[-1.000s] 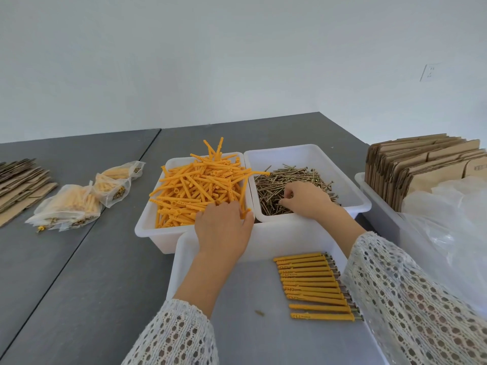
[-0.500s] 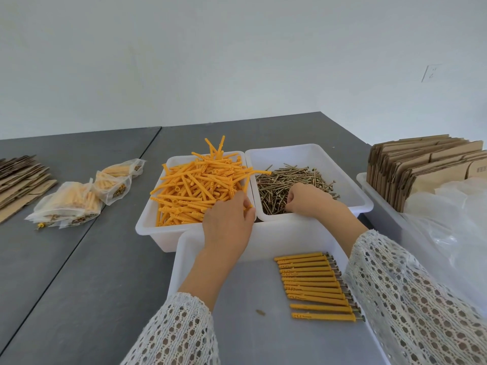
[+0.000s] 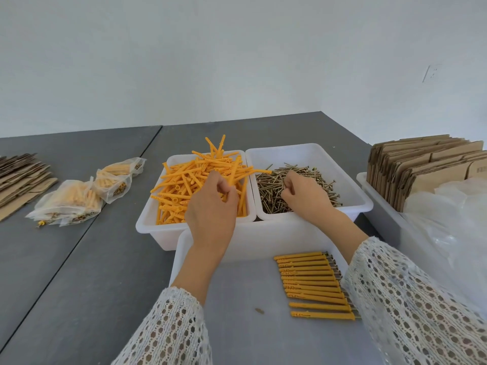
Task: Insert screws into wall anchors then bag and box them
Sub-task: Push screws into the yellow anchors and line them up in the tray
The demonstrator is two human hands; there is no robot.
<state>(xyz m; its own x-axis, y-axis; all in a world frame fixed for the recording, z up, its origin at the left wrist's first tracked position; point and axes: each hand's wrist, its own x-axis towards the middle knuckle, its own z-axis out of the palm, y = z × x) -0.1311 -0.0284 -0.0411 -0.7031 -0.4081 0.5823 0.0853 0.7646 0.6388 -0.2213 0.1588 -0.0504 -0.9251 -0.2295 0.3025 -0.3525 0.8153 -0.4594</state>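
Left hand: 1 orange anchor is pinched; neighbours may be dragged out.
Right hand: curled among screws; grasp cannot be told; a fumble is risked.

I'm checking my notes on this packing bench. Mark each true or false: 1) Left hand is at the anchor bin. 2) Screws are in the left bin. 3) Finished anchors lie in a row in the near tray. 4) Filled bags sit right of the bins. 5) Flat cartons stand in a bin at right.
1) True: the left hand pinches an anchor over the anchor bin.
2) False: the screws fill the right bin; the right hand is in them.
3) True: finished anchors, near tray.
4) False: the bags lie left.
5) True: cartons.
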